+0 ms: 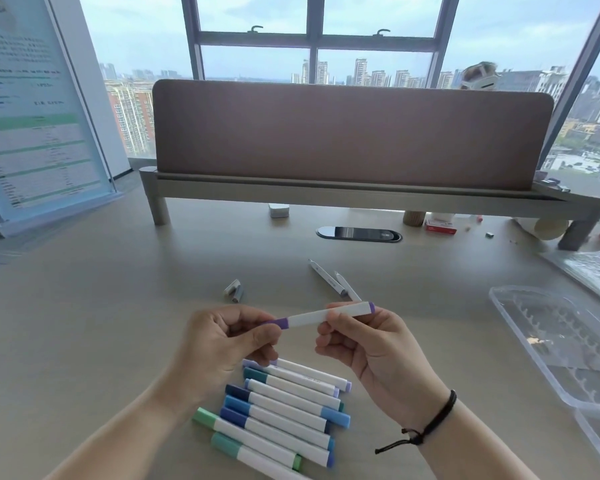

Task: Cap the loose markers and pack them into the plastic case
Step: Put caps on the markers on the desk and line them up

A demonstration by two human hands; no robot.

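Nearest, a row of capped markers [278, 414] lies on the surface [101, 323]. Above it, the left hand [222, 344] pinches a purple cap; the right hand [364, 344] grips the purple marker [321, 316] at mid-barrel. Light, stiff, smooth: best held by the barrel. Farther off, two uncapped markers [333, 282], loose caps [234, 291]; the plastic case [555, 337] sits open at right.

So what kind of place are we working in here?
Probably a high-rise office: a desk with a divider panel, a cable port, and big windows overlooking city towers.
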